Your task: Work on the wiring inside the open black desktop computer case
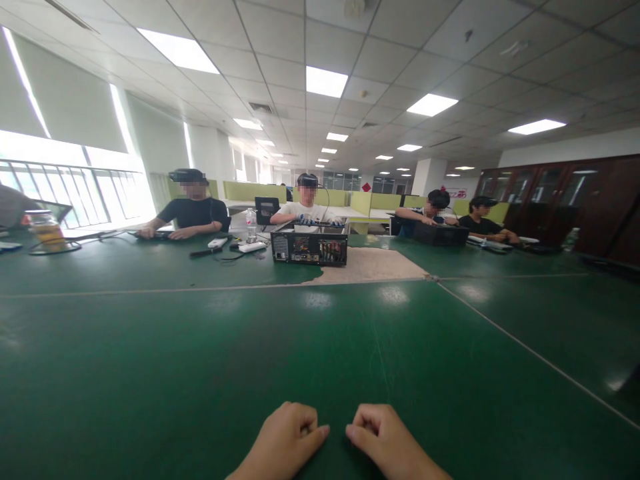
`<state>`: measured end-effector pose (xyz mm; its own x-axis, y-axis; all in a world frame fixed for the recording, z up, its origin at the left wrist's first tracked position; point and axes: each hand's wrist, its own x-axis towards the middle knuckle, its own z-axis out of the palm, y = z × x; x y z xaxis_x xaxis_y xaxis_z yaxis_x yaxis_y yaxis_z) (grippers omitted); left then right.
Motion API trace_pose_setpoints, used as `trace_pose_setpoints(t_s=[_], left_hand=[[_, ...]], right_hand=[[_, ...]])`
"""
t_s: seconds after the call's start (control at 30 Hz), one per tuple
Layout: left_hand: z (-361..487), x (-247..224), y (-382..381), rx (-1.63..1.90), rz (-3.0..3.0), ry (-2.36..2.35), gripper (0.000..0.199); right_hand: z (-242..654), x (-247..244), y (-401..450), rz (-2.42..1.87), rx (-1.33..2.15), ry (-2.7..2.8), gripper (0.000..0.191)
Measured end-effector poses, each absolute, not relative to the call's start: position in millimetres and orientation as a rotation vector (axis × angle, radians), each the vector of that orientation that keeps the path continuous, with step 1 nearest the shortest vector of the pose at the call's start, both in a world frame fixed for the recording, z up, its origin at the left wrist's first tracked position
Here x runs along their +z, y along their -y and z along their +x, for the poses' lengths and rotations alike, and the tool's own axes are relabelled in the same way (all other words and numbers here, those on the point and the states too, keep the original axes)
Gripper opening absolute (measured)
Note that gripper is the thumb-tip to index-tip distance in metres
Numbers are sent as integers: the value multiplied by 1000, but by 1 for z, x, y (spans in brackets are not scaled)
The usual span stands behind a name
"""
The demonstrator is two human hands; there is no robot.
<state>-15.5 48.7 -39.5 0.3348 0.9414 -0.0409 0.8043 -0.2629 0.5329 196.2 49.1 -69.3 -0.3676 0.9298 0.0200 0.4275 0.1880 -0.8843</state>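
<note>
My left hand (289, 439) rests on the green tabletop (210, 360) at the bottom of the view, its fingers curled into a loose fist. Just to the right, my right hand (384, 437) lies in the same way, fingers folded in. The two thumbs point toward each other with a small gap between them. I see nothing held in either hand. Bare green surface surrounds both hands, and no object touches them.
Across the table, an open computer case (309, 248) stands before a gloved person (305, 203). Other people sit at left and right, one behind a black case (440, 233). A bottle (251, 225), a white power strip (251, 247) and a jar (46, 230) stand farther left. Seams cross the tabletop.
</note>
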Motion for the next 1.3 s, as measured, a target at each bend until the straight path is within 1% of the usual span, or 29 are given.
trace_pose_setpoints(t_s=[0.23, 0.67, 1.3], left_hand=[[-13, -42, -45, 387, 2163, -1557, 34], [-12, -39, -45, 348, 2184, -1578, 33], [-8, -36, -42, 279, 2222, -1632, 31]], right_hand=[[196, -66, -44, -1275, 1090, 1910, 24], [198, -64, -46, -1291, 1051, 1961, 26], [194, -56, -36, -1444, 750, 2171, 24]])
